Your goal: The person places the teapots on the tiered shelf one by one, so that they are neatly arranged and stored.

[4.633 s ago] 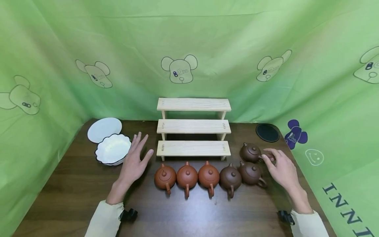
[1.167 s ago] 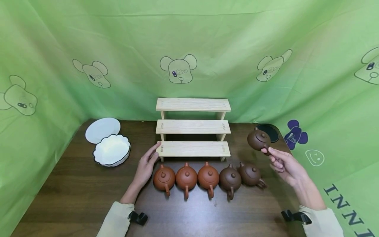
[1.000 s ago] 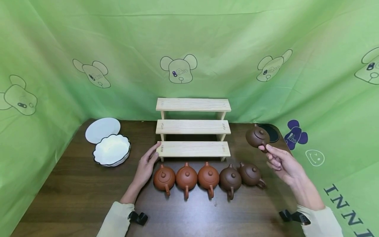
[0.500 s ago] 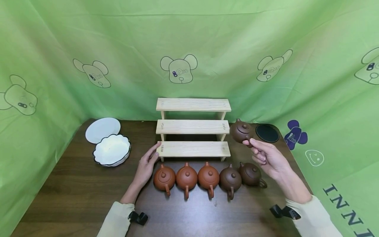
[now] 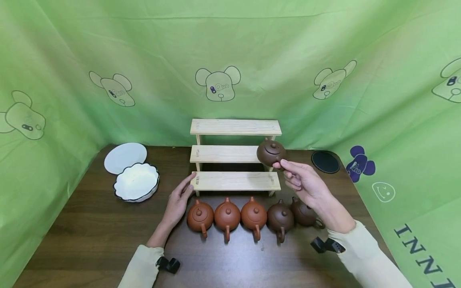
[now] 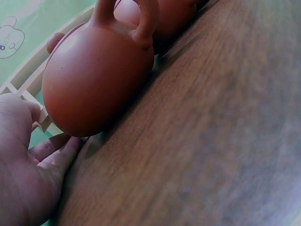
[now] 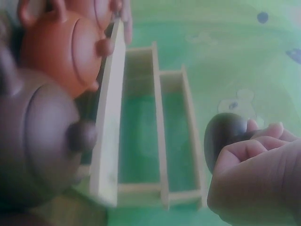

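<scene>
Head view: the right hand [image 5: 306,182] pinches a dark-brown clay teapot [image 5: 271,153] by its handle [image 7: 241,137], holding it in the air near the right end of the three-tier wooden stand [image 5: 235,181]. The left hand [image 5: 177,202], fingers extended, touches the bottom tier's left end. Before the stand sit three reddish clay teapots [image 5: 227,215] and two more dark-brown teapots [image 5: 280,218]. Farther left is a scalloped white bowl [image 5: 137,182].

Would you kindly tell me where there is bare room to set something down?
Bare: the top wooden step; the middle step, save its right end, hidden by the held teapot; the bottom step, save where the left hand touches; the table between the forearms, nearer than the five standing teapots. Crowded: among those close-set teapots.
</scene>
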{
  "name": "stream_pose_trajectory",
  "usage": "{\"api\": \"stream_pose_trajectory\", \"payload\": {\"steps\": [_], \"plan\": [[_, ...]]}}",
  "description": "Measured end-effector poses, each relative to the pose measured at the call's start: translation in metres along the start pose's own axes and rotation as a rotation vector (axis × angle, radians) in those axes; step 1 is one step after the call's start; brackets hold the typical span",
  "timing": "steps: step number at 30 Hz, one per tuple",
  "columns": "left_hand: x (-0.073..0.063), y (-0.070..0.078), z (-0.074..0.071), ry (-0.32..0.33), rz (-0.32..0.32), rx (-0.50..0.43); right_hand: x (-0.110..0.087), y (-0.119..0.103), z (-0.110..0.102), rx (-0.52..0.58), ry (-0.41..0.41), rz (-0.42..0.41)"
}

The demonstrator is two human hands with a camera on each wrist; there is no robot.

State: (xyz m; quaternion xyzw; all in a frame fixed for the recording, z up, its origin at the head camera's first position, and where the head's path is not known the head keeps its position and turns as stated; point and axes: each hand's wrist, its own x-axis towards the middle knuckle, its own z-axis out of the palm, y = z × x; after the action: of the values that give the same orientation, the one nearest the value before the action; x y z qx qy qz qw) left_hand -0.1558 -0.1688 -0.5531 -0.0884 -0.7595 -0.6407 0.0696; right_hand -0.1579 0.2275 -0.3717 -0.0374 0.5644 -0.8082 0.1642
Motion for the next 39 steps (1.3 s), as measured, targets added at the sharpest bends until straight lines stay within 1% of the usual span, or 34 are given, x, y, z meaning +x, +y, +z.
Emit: {"api": "stream_pose_trajectory", "payload": {"steps": [3,6,7,9,13,14,18,22,26,27,29,30,33,34,36,37,39], "plan": [[0.000,0.001,0.000,-0.002,-0.005,0.011,0.008,0.000,0.013,-0.008,0.020,-0.001],[0.002,-0.005,-0.001,0.005,-0.014,0.042,0.017,0.002,0.024,-0.019,0.039,0.004],[0.001,-0.004,-0.001,0.006,-0.018,0.045,0.020,0.002,0.027,-0.022,0.047,0.008],[0.000,0.002,0.000,0.003,-0.021,0.046,0.025,0.003,0.033,-0.027,0.059,0.015],[-0.004,0.017,0.003,0.014,-0.003,0.026,0.035,0.004,0.045,-0.028,0.064,0.018],[-0.004,0.017,0.003,0.018,0.006,0.027,0.038,0.003,0.048,-0.020,0.062,0.016],[-0.003,0.006,0.001,0.027,0.029,0.033,0.049,0.002,0.062,0.007,0.064,-0.008],[0.000,-0.007,0.000,0.024,0.055,0.050,0.063,0.002,0.073,-0.004,0.082,-0.036],[0.003,-0.022,-0.002,0.017,0.031,0.066,0.077,0.004,0.082,-0.015,0.111,-0.049],[0.002,-0.017,-0.001,0.012,0.014,0.072,0.080,0.005,0.084,-0.015,0.118,-0.054],[0.003,-0.021,-0.002,0.002,-0.004,0.082,0.085,0.005,0.089,-0.005,0.123,-0.062],[0.002,-0.015,-0.001,0.003,-0.002,0.085,0.088,0.006,0.091,-0.001,0.124,-0.066],[-0.001,0.001,0.000,0.016,0.020,0.088,0.097,0.007,0.099,0.014,0.128,-0.070],[-0.001,-0.002,0.000,0.020,0.044,0.083,0.099,0.008,0.102,0.016,0.133,-0.070],[-0.002,0.004,0.001,0.032,0.064,0.072,0.105,0.010,0.106,0.017,0.144,-0.067],[-0.001,-0.001,0.000,0.033,0.076,0.074,0.108,0.012,0.108,0.015,0.150,-0.066],[0.000,-0.010,-0.001,0.028,0.064,0.082,0.114,0.015,0.112,0.010,0.162,-0.064]]}}
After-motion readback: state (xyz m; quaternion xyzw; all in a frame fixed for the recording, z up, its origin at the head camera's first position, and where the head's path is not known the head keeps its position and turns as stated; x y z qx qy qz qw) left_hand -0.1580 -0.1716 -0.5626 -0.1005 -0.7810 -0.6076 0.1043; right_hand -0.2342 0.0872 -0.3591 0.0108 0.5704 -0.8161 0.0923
